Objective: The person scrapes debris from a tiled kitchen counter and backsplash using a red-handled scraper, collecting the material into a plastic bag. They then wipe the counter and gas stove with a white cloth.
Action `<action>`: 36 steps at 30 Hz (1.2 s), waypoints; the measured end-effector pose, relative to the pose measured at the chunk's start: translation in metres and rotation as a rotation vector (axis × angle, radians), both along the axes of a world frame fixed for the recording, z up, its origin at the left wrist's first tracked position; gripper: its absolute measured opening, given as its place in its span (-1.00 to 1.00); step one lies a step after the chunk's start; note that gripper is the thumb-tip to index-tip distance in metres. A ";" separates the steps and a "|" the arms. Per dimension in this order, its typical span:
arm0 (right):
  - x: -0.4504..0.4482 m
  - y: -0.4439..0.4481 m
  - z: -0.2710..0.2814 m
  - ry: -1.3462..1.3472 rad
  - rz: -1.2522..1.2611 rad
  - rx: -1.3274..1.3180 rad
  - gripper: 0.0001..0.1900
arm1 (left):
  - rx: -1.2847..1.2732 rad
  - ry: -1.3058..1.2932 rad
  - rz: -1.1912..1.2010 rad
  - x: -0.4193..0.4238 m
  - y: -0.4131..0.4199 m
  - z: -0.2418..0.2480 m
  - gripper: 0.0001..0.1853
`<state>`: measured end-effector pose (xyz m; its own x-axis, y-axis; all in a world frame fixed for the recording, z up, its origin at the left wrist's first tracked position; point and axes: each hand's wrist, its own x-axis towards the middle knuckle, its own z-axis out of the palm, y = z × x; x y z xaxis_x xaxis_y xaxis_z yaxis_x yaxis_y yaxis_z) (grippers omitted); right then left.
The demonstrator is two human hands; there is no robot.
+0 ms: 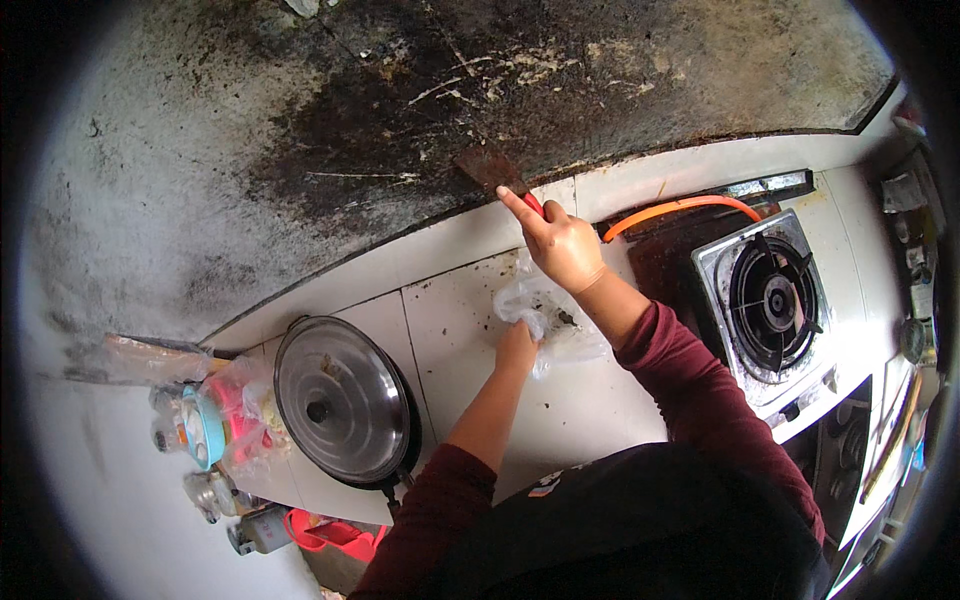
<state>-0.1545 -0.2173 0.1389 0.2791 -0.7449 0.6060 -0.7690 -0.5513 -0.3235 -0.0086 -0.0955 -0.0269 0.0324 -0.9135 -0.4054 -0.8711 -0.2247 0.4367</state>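
My right hand [559, 240] grips the red handle of a scraper [491, 169], with the index finger stretched along it. The scraper's wide, dark blade lies against the blackened, flaking wall [420, 97] just above the tiled edge. Lower down, my left hand [517, 346] holds a thin clear plastic bag [517, 304] over the white tiled counter [465, 375]. Dark flakes lie in or under the bag, and more crumbs are scattered on the tiles around it.
A lidded pan [341, 397] sits left of my left arm. On the right stand a gas stove [765, 300] and an orange hose [682, 206]. A blue bowl [204, 427], jars [202, 495] and a red plastic basket [330, 532] crowd the far left.
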 end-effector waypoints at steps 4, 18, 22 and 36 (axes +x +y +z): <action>-0.004 -0.011 -0.006 0.024 0.021 -0.058 -0.37 | -0.003 0.008 0.038 -0.002 0.002 0.000 -0.63; -0.012 -0.020 -0.006 0.083 0.099 -0.010 -0.27 | -0.036 0.065 0.015 0.004 0.002 -0.002 -0.59; -0.020 -0.033 0.020 0.080 0.152 -0.107 -0.21 | -0.059 -0.005 0.011 0.007 0.001 -0.010 -0.60; -0.046 0.012 -0.026 -0.024 -0.084 0.109 -0.37 | -0.043 0.039 0.036 -0.002 0.002 0.006 -0.57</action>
<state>-0.2004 -0.2058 0.1128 0.1992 -0.8266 0.5263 -0.8022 -0.4460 -0.3969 -0.0107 -0.0938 -0.0206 0.0500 -0.9285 -0.3679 -0.8449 -0.2357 0.4802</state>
